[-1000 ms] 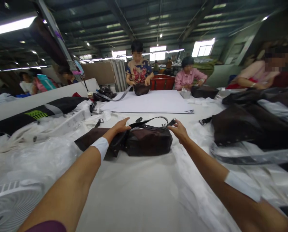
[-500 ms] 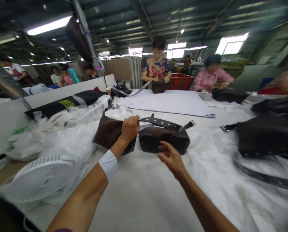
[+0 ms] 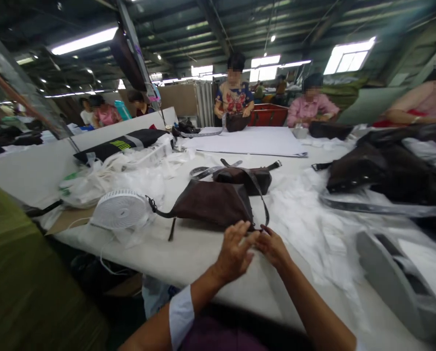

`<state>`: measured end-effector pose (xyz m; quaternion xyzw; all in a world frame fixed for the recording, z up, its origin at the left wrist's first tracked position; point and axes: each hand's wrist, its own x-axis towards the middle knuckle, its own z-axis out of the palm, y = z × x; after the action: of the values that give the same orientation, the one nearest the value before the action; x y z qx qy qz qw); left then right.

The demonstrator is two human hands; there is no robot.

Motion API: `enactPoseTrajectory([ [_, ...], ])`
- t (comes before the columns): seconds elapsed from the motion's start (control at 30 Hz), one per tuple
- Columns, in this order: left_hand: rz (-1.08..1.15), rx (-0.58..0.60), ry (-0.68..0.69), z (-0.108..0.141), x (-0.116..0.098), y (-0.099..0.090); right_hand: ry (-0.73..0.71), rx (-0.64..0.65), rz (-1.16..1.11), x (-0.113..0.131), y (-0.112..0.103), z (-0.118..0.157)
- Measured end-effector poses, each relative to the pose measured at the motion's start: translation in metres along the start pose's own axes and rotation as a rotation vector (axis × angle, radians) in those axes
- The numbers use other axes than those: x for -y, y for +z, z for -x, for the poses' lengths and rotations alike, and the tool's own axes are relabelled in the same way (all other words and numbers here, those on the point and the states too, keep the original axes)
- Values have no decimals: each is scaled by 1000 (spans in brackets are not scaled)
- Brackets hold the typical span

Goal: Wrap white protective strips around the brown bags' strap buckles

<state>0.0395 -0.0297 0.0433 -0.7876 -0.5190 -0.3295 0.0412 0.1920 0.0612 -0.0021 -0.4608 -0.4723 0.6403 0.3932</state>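
In the head view, the left hand (image 3: 234,253) had its fingers (image 3: 244,237) spread, while the right hand (image 3: 272,247) pinched a narrow strap (image 3: 264,209) of the brown leather bag (image 3: 212,204), which lay near the bench (image 3: 199,258) edge at center. A hard tug could have dragged the bag over that edge.

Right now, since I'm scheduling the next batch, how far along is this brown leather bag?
The brown leather bag looks made up, its body whole, with a dark strap lying over it. In hand: the left hand and right hand meet at the strap's lower end. Left: the dark bags heaped to the right look untouched.
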Motion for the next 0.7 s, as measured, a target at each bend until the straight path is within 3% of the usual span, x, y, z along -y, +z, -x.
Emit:
enactPoseTrajectory([
  [0.1,-195,-154,-257,15,47,-54,155,47,-314,-18,-1,25],
  [0.17,-300,-162,-418,27,85,-89,167,46,-402,-24,4,31],
  [0.23,-413,-50,-520,41,119,-114,144,-13,-460,-25,11,29],
  [0.33,-562,276,-601,61,151,-131,106,-143,-522,-20,20,18],
  [0.4,-604,388,-620,67,159,-133,81,-201,-555,-17,24,9],
  [0.5,-608,395,-623,58,161,-131,24,-224,-588,-15,20,-7],
  [0.7,-577,345,-610,16,135,-127,-43,-283,-593,-20,-24,-45],
])
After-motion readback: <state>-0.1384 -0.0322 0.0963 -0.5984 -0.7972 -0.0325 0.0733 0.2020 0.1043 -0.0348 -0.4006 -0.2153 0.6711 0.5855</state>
